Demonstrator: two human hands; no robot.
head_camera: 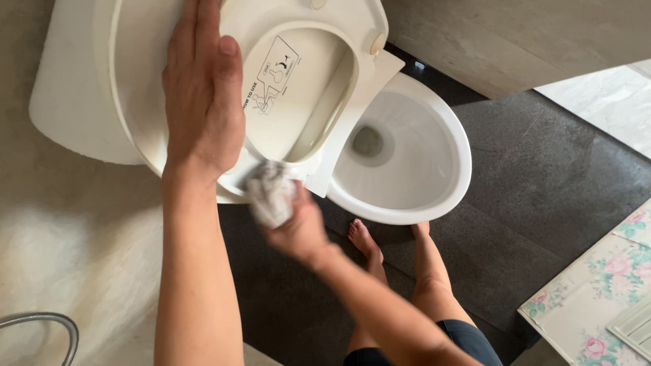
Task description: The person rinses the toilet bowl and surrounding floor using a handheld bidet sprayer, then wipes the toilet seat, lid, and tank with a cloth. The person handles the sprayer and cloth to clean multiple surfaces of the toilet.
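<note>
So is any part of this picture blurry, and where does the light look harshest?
In the head view, the right hand and the crumpled cloth in its grip are smeared by motion blur; the left hand, flat on the raised toilet seat, is sharp. The brightest, washed-out patch lies on the pale wall at lower left; the toilet bowl is evenly lit.
</note>
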